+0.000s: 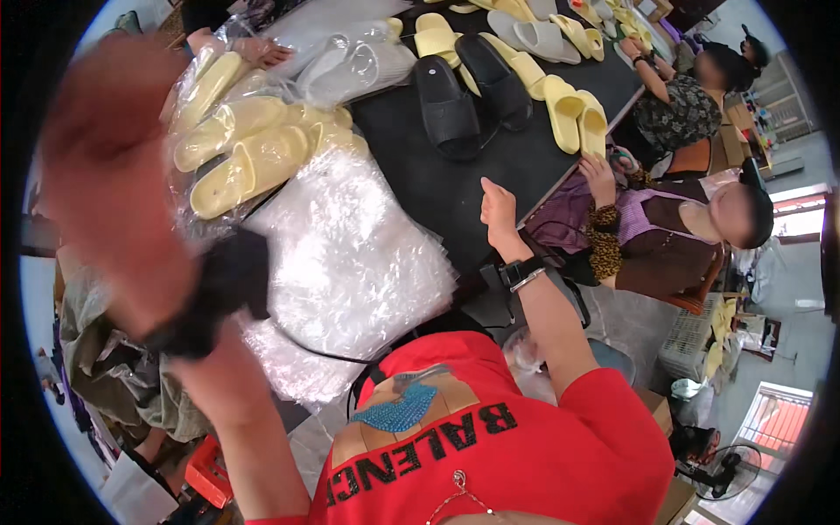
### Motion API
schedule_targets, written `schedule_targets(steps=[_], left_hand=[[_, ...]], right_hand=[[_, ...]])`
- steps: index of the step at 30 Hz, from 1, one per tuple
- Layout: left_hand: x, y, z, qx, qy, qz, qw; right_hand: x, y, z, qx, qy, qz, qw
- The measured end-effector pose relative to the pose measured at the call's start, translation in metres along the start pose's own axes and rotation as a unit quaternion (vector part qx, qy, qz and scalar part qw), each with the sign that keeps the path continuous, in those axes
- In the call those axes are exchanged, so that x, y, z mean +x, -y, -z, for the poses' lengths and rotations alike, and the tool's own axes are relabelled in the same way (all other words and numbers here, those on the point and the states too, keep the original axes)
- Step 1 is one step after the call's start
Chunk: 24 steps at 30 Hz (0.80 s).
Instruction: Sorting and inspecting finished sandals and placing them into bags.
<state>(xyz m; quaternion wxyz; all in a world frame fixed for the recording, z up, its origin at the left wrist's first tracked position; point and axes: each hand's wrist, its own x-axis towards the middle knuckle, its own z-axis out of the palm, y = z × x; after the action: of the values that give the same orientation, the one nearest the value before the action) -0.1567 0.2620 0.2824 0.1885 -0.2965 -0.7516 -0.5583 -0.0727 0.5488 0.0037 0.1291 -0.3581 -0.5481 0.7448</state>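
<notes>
Seen from above, over a red shirt (490, 455). Left hand (105, 166) raised very close to the camera, a large pink blur at the upper left; grip impossible to tell, with a dark blurred shape (219, 293), perhaps a strap or cloth, at the wrist. Right hand (499, 210) lifted above the near edge of the black table (455, 188), fingers loosely curled, holding nothing, black watch (521, 273) on the wrist. Heap of clear plastic bags (350, 262) just left of the right hand, spilling over the table's near edge toward the body. Beyond the heap, pale yellow slippers (249, 149) packed in clear bags, crowding the table's left side. Pair of black slippers (472, 92) lying side by side near the table's middle, with a bare strip of black table between them and the right hand. More yellow slippers (577, 114) lined along the right edge, grey ones (534, 35) at the far end. Two seated people along the right edge: one person's hand (599, 175) resting at the table's edge, near the right hand but apart from it; another person's hand (632, 48) farther back. Someone else's hand (262, 52) at the far left corner. Floor and a fan (726, 468) at the lower right.
</notes>
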Motion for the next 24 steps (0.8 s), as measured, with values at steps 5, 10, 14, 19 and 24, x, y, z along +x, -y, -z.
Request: schedule_targets(steps=[5,10,14,19,24], left_hand=[[-0.057,0.011,0.02,0.233,-0.204,0.059,0.949],[-0.204,0.131,-0.207,-0.437,0.096,0.569,0.69],[-0.198,0.115,-0.192,-0.484,0.123,0.593,0.632],[-0.171,0.117,-0.165,-0.453,0.094,0.59,0.662],[-0.191,0.121,-0.16,-0.431,0.134,0.605,0.656]], right_hand=[[-0.006,-0.017,0.01,-0.002,0.057,-0.026,0.998],[-0.007,-0.042,0.005,-0.043,0.021,-0.07,0.996],[-0.008,-0.029,-0.008,-0.221,0.031,0.045,0.974],[-0.012,-0.028,-0.039,-0.159,0.119,0.056,0.978],[-0.031,-0.039,-0.04,-0.188,0.14,0.098,0.967]])
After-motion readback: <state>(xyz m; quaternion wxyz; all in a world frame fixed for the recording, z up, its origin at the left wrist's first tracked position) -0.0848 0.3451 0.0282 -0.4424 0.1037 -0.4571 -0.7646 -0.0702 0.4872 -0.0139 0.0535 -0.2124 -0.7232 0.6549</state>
